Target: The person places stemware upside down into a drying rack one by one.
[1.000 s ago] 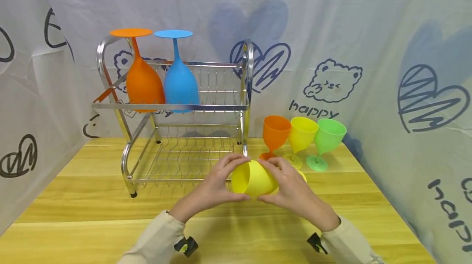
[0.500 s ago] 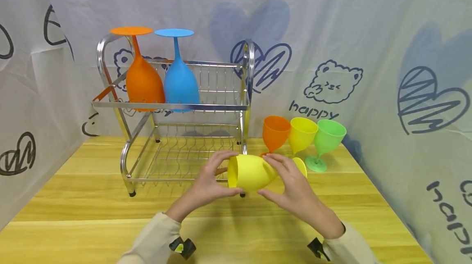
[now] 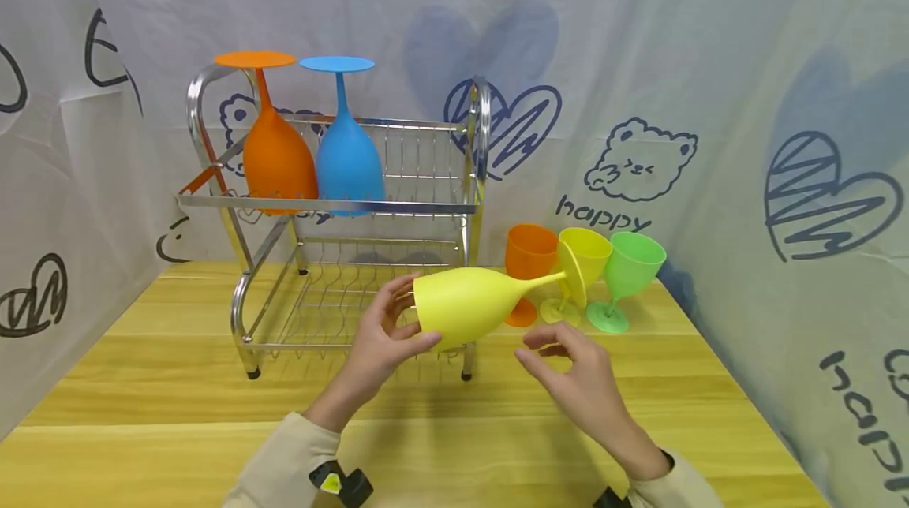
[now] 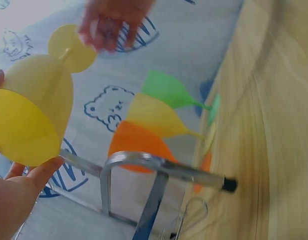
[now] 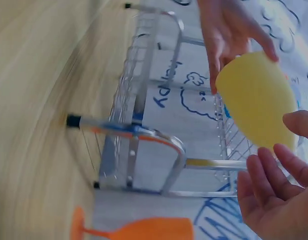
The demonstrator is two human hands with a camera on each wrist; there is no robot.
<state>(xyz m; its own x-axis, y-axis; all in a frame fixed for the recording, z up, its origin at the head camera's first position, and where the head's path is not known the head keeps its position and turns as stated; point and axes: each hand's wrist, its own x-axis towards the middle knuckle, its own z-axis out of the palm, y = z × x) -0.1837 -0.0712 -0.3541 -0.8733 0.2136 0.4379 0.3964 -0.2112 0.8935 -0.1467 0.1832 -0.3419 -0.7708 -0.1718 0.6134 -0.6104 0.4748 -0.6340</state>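
A yellow goblet lies sideways in the air, its mouth to the left and its foot to the upper right. My left hand grips it by the rim, thumb in front and fingers behind. Close below the stem, my right hand is apart from the goblet, fingers loosely bent with nothing between them. In the left wrist view the open mouth of the yellow goblet faces the camera. An orange goblet and a blue goblet stand upside down on the upper tier of the metal dish rack.
Right of the rack stand an upright orange goblet, another yellow goblet and a green goblet in a row. The lower rack tier has wire slots. Patterned curtains surround the wooden table.
The yellow goblet has risen and moved left, its foot swinging up into sight. My right hand has let go of the bowl and drawn away to the lower right; my left keeps holding.
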